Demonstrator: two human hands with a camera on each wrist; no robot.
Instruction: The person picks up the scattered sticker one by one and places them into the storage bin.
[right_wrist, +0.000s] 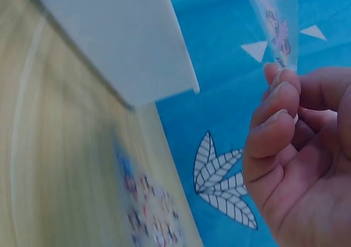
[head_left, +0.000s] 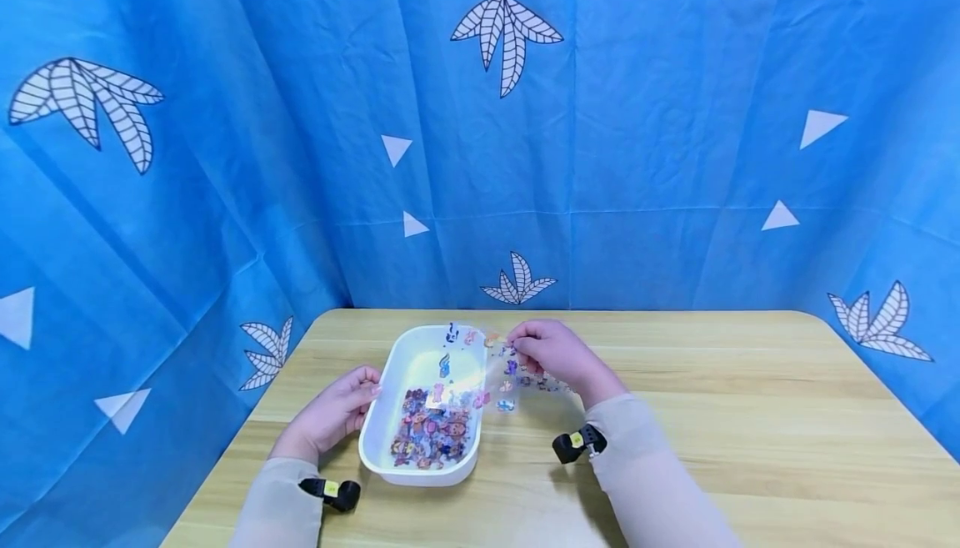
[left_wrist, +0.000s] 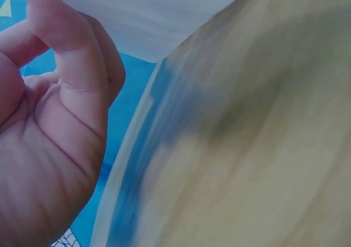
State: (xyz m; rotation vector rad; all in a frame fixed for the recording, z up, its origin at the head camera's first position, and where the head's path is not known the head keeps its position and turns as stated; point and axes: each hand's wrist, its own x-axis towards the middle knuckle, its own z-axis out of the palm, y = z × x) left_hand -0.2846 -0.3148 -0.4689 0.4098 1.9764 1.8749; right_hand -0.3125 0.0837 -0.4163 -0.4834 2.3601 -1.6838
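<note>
A white plastic tub (head_left: 420, 478) stands on the table, with a pile of colourful cartoon stickers (head_left: 429, 439) in its near half. My left hand (head_left: 332, 416) grips the tub's left rim, thumb at the edge; its curled fingers show against the tub's wall (left_wrist: 159, 17) in the left wrist view. Between thumb and fingertips, my right hand (head_left: 555, 354) pinches a clear sticker sheet (head_left: 495, 377) by its right edge. Small pony-like figures are printed on that sheet, which hangs over the tub's right side. Part of the sheet rises above the fingers in the right wrist view.
Another sheet of small printed figures (right_wrist: 156, 214) lies on the wooden table (head_left: 720, 414), right of the tub and partly behind my right hand. Blue curtains (head_left: 645, 156) with leaf and triangle prints hang behind the table and at its sides.
</note>
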